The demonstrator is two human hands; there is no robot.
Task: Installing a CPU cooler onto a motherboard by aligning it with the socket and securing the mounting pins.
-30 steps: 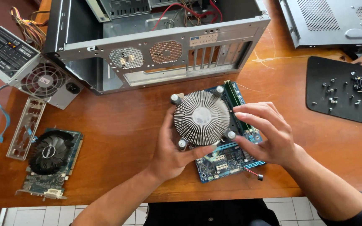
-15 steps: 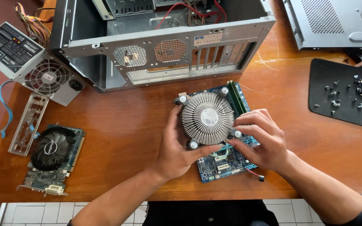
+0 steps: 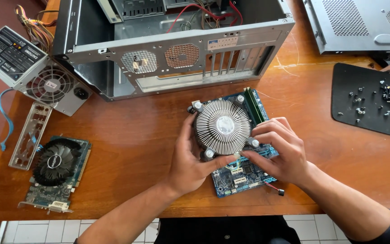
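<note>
Both hands close on a round finned heatsink (image 3: 223,127) that sits on a blue motherboard (image 3: 242,174) lying flat on the wooden table (image 3: 132,135). The left hand (image 3: 190,160) cups the cooler's left and lower rim, thumb running up its side and fingers curled under its lower edge by a white mounting pin (image 3: 209,153). The right hand (image 3: 278,151) pinches at the lower right rim, fingertips bent onto the pin (image 3: 254,143) there; whether that pin is gripped or only pressed cannot be told.

Handling, as a judgement: the cooler is best held by its outer ring and pin legs, kept level, with even pressure from both sides, since the thin fins would bend under a squeeze and a tilt would load the board beneath. The memory stick (image 3: 253,106) just beside the upper right rim is the nearest thing to foul.

Surroundings: the open computer case (image 3: 177,49) stands close behind the board, leaving only a narrow strip of bare wood between them. To the left lie a graphics card (image 3: 57,174), a metal port plate (image 3: 30,135) and a power supply (image 3: 28,68), well apart from the hands, with open tabletop between. To the right, a black mat of loose screws (image 3: 375,101) and a case side panel (image 3: 362,25). The near table edge runs just below the board, under both forearms.
</note>
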